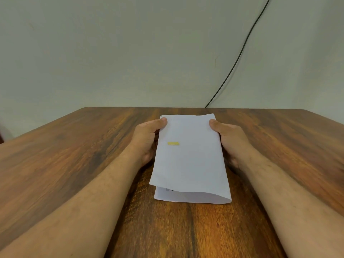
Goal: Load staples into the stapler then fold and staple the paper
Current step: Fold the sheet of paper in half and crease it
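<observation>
A white sheet of paper (pixel 191 161) is folded over on itself, with the curved fold at its near right and the lower layer showing at the near edge. A small yellow strip (pixel 173 143) lies on its upper left part. My left hand (pixel 147 138) pinches the paper's far left edge, thumb on top. My right hand (pixel 229 140) pinches the far right edge the same way. The fingers under the sheet are hidden. No stapler is in view.
The paper is held over a brown wooden table (pixel 74 149) that reaches to a pale wall. A thin black cable (pixel 240 54) runs down the wall to the table's far edge at the right.
</observation>
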